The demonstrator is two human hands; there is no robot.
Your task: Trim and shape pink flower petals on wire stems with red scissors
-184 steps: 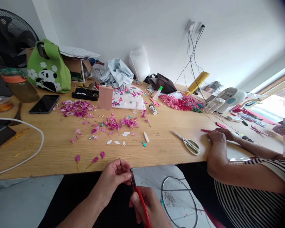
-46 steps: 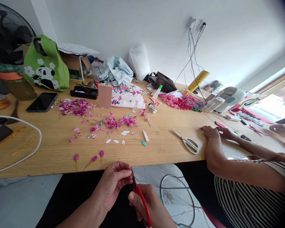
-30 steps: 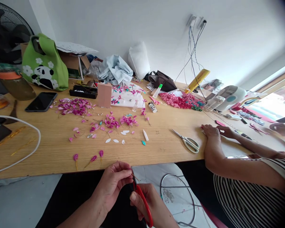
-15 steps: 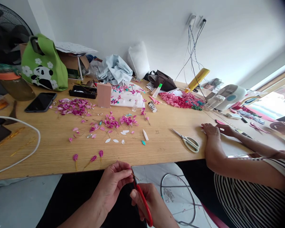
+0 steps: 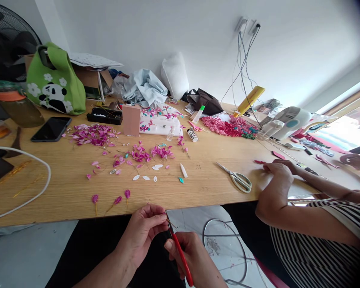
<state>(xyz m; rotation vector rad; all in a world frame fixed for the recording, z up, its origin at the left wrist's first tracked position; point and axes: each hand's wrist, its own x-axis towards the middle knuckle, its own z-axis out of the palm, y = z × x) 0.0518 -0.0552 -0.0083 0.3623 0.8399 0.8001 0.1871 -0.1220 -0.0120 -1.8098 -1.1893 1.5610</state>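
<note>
Just below the table's front edge, my left hand [image 5: 147, 230] is closed in a pinch on a small petal piece with thin wire, mostly hidden by the fingertips. My right hand [image 5: 187, 252] grips red-handled scissors [image 5: 181, 254], their dark blades pointing up to the left fingertips and the wire. On the table edge beyond my left hand lie three magenta petals [image 5: 118, 200] with golden wire stems. Farther back are white leaf shapes [image 5: 146, 178], a teal leaf [image 5: 181, 180], a white-tipped tube [image 5: 183, 171] and clusters of pink wired flowers [image 5: 141, 153].
Pale-handled scissors [image 5: 240, 182] lie to the right, near a co-worker's hands [image 5: 277, 170] and a small red piece [image 5: 259, 162]. A petal heap [image 5: 93, 135], phone [image 5: 51, 129] and white cable [image 5: 49, 172] are at left. A glue bottle [image 5: 199, 115] stands behind.
The co-worker's near hand has drawn back to the right, and a small red piece now shows beside it. My scissors have turned slightly; my left hand keeps its place.
</note>
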